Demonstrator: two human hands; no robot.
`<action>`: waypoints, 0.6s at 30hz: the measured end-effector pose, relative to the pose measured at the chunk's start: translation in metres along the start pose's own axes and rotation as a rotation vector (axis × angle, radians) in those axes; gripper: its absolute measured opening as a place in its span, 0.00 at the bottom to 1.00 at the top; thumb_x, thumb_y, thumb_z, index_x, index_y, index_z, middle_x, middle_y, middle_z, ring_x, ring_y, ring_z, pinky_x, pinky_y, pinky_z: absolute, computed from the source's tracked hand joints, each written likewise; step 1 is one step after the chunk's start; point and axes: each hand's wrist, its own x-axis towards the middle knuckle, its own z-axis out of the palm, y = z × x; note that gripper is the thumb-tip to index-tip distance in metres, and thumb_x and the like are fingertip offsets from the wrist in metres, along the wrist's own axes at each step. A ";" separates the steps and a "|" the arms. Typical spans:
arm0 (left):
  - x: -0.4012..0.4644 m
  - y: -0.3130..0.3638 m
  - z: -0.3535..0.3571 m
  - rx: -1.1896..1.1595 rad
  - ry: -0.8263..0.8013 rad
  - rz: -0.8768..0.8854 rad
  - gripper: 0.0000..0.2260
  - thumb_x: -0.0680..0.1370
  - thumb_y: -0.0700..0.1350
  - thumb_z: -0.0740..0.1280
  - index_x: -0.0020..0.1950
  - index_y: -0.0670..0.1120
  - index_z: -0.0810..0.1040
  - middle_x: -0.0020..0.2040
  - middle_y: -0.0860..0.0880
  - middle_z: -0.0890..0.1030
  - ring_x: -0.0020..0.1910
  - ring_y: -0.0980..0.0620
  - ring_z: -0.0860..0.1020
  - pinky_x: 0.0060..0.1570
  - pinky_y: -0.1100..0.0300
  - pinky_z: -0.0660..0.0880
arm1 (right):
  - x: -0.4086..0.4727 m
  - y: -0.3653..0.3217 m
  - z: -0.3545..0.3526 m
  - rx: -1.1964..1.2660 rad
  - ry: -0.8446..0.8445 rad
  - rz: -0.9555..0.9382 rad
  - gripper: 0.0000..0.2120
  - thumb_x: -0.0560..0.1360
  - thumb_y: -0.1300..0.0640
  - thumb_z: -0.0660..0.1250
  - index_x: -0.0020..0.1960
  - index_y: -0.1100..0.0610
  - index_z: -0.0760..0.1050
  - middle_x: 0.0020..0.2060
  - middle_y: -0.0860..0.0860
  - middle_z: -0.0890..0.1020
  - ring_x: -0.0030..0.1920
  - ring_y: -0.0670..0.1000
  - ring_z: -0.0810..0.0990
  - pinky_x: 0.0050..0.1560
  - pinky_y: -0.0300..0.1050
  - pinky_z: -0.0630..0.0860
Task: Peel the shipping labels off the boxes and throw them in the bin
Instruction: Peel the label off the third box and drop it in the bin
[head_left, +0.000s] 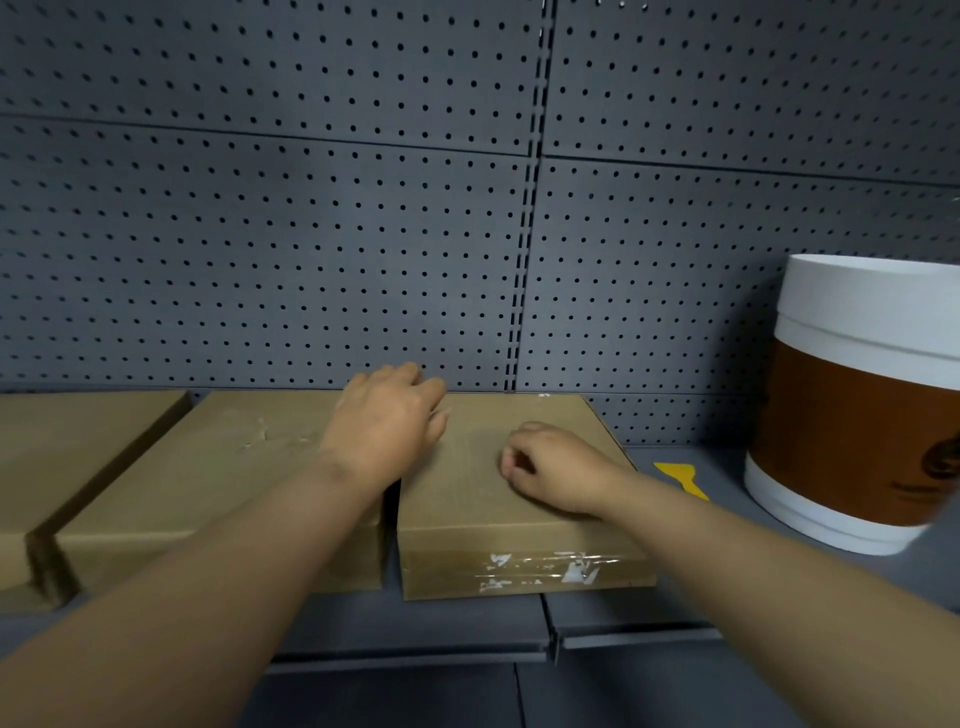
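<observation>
Three flat brown cardboard boxes lie side by side on a dark grey shelf. My left hand (387, 421) rests at the back of the seam between the middle box (218, 478) and the right box (467, 499), fingers curled over the far edge. My right hand (550, 467) lies on top of the right box with its fingers curled in; nothing shows in it. Torn white label scraps and clear tape (545, 569) cling to the right box's front face. The bin (852, 405), a white tub with a brown band, stands at the right.
A third box (67, 447) lies at the far left. A yellow scraper (680, 478) lies on the shelf (691, 582) between the right box and the bin. A grey pegboard wall (363, 234) backs the shelf.
</observation>
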 end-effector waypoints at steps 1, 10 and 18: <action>0.000 -0.002 0.000 0.003 -0.002 0.008 0.09 0.79 0.50 0.58 0.48 0.47 0.74 0.47 0.48 0.76 0.47 0.48 0.74 0.51 0.54 0.71 | 0.000 0.010 -0.002 -0.021 0.011 0.039 0.05 0.76 0.58 0.62 0.49 0.57 0.76 0.45 0.50 0.75 0.47 0.49 0.73 0.55 0.42 0.71; 0.007 -0.005 0.007 0.040 -0.035 0.051 0.08 0.79 0.48 0.58 0.51 0.46 0.74 0.47 0.48 0.77 0.48 0.47 0.75 0.50 0.54 0.71 | 0.019 -0.011 0.008 0.014 0.054 -0.014 0.08 0.77 0.57 0.61 0.50 0.60 0.76 0.51 0.56 0.77 0.52 0.53 0.75 0.57 0.46 0.71; 0.010 -0.007 0.015 0.040 -0.028 0.073 0.09 0.79 0.47 0.58 0.53 0.46 0.74 0.49 0.47 0.77 0.48 0.47 0.75 0.49 0.55 0.70 | 0.018 0.034 -0.005 -0.069 0.020 0.097 0.08 0.78 0.58 0.59 0.49 0.60 0.75 0.47 0.53 0.74 0.47 0.50 0.71 0.56 0.45 0.71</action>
